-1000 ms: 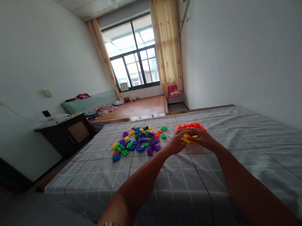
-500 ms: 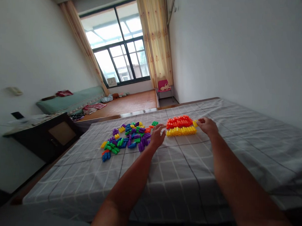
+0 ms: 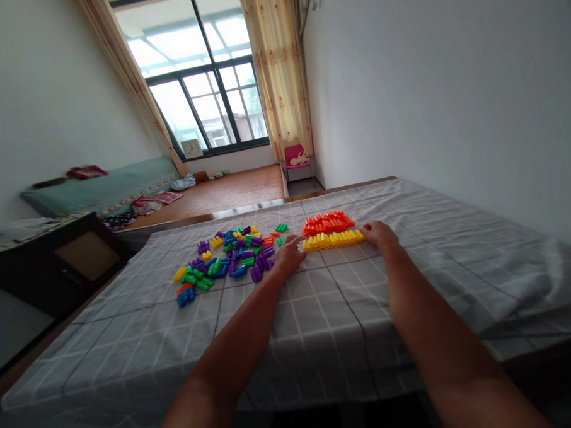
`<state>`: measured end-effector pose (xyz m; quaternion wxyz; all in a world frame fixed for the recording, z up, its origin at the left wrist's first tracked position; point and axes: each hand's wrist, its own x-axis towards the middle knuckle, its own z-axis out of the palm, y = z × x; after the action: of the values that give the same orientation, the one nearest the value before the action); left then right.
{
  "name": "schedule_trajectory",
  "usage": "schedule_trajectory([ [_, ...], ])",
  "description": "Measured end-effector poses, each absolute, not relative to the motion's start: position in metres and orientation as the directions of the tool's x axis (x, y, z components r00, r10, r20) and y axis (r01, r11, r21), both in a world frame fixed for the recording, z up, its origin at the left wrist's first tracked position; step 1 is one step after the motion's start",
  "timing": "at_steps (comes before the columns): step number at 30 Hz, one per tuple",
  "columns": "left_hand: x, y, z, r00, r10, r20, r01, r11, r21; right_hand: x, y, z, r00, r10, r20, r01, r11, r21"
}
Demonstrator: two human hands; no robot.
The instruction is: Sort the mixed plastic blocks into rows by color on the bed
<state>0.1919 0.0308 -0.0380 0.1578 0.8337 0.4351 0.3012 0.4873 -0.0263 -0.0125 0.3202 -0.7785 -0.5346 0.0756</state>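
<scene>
A row of joined yellow plastic building blocks [image 3: 334, 241] lies on the checked cloth, just in front of a stacked row of orange-red blocks [image 3: 328, 223]. At the yellow row's right end is my right hand [image 3: 380, 233], its fingers closed on the yellow block there. My left hand [image 3: 289, 254] rests by the left end of the yellow row, fingers stretched out and apart; whether they touch the row I cannot tell. Left of that hand spreads a loose pile of purple, blue, green and yellow blocks [image 3: 236, 253].
The grey checked cloth [image 3: 320, 297] covers a bed or table with a raised edge at the back. A dark cabinet [image 3: 51, 260] stands to the left. Beyond are a wooden platform [image 3: 239, 187], a pink chair [image 3: 296, 156] and a window [image 3: 210, 91]. A wall runs along the right.
My right hand has brought the yellow block from beside the orange-red row down to the yellow row's right end. My left hand has shifted to the yellow row's left end. The view has turned slightly right.
</scene>
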Motion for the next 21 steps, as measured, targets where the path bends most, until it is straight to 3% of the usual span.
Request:
schedule_trajectory([
  [7, 0.194, 0.026, -0.039, 0.473, 0.815, 0.335, 0.636, -0.579, 0.51, 0.485, -0.027, -0.014, 0.417, 0.877, 0.241, 0.794, -0.222, -0.565],
  [15, 0.18, 0.028, -0.005, 0.428, 0.693, 0.58, 0.65, -0.682, 0.335, 0.499, -0.008, -0.029, 0.481, 0.841, 0.249, 0.799, -0.303, -0.52],
  [21, 0.082, 0.076, 0.019, 0.339, 0.817, 0.468, 0.836, -0.489, 0.248, 0.509, 0.003, -0.042, 0.486, 0.808, 0.334, 0.804, -0.262, -0.534],
])
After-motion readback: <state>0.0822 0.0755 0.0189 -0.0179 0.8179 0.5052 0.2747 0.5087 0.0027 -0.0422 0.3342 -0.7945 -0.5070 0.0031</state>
